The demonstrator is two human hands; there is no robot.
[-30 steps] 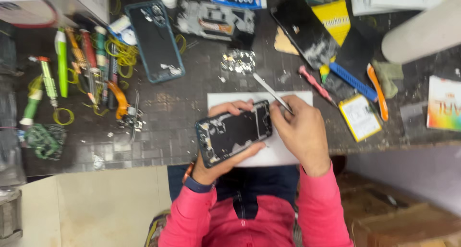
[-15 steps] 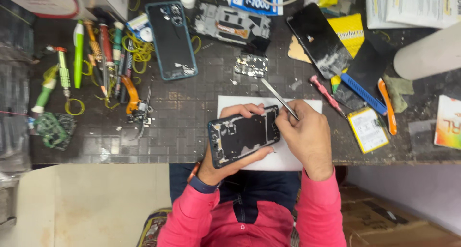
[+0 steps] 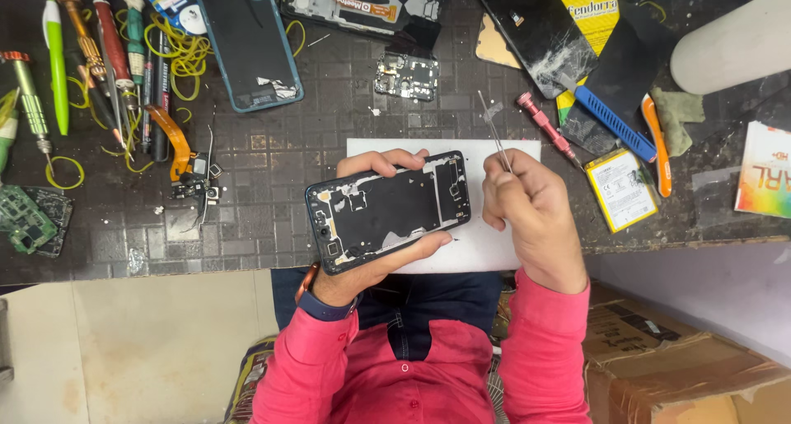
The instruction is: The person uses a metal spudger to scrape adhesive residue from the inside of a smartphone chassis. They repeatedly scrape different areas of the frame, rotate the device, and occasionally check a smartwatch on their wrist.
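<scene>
From the head camera, the left hand (image 3: 362, 263) gripped an opened phone frame (image 3: 387, 211) from beneath, fingers curling over its far edge and thumb along the near one, so the bare inside faced up, tilted a little over a white sheet (image 3: 503, 251) at the front of the dark bench (image 3: 272, 160). The right hand (image 3: 531, 214) was closed around slim metal tweezers (image 3: 494, 131), held like a pen just beside the frame's right end, the tips pointing away toward the back of the bench; that grip kept the tool ready close to the frame. A back cover (image 3: 247, 41), a small circuit board (image 3: 405, 75), a cracked screen (image 3: 535, 28), a battery (image 3: 620, 189) and a red screwdriver (image 3: 545, 127) lay spread within reach. The frame's underside and the left palm were hidden, whether the tweezers held anything was too small to tell, and the top edge cut off several parts.
</scene>
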